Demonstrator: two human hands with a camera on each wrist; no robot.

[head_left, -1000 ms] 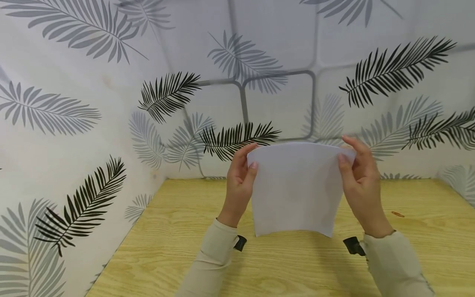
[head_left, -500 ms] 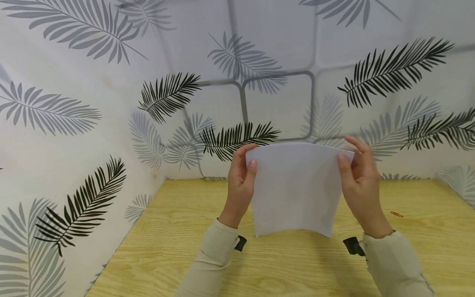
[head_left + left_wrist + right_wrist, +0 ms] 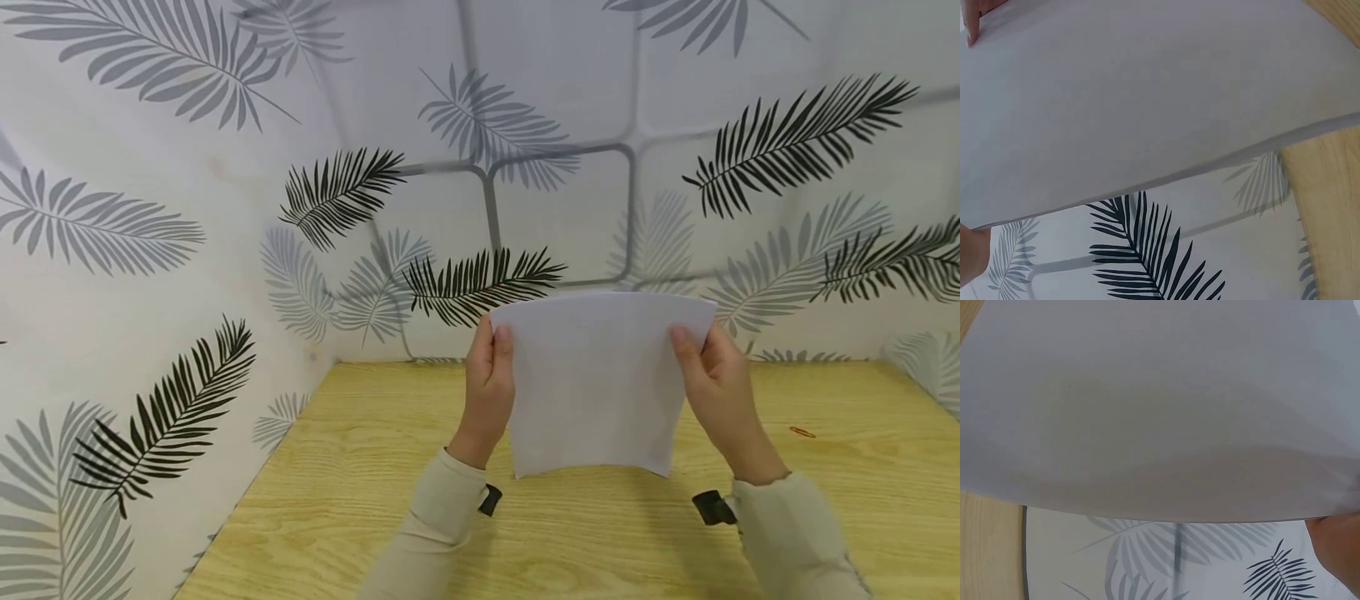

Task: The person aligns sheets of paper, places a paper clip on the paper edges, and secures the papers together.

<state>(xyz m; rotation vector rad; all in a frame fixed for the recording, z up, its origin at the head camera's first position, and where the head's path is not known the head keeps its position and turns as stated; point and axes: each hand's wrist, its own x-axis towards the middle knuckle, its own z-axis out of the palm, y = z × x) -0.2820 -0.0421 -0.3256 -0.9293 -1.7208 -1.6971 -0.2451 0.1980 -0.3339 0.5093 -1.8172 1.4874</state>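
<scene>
White paper (image 3: 600,383) hangs upright above the table, held by both hands at its upper corners and bowed so that its top edge arches. My left hand (image 3: 489,396) pinches the left side, thumb on the near face. At the right side, my right hand (image 3: 726,404) grips it the same way. The fingers behind the paper are mostly hidden in the head view. The paper (image 3: 1147,100) fills most of the left wrist view, with a slightly thick edge; whether it is one sheet or several I cannot tell. In the right wrist view its face (image 3: 1147,412) looks blank.
An orange-red paper clip (image 3: 802,432) lies on the wood-grain table (image 3: 330,517), right of the right hand. Behind the table hangs a white leaf-print cloth (image 3: 555,217), which also covers the left side. Black bands (image 3: 490,500) sit at both wrists.
Fingers that stuck out at the upper corners have gone behind the paper, and the thumbs have a fuller grip. Both hands have slid down slightly; the paper stays nearly in place.
</scene>
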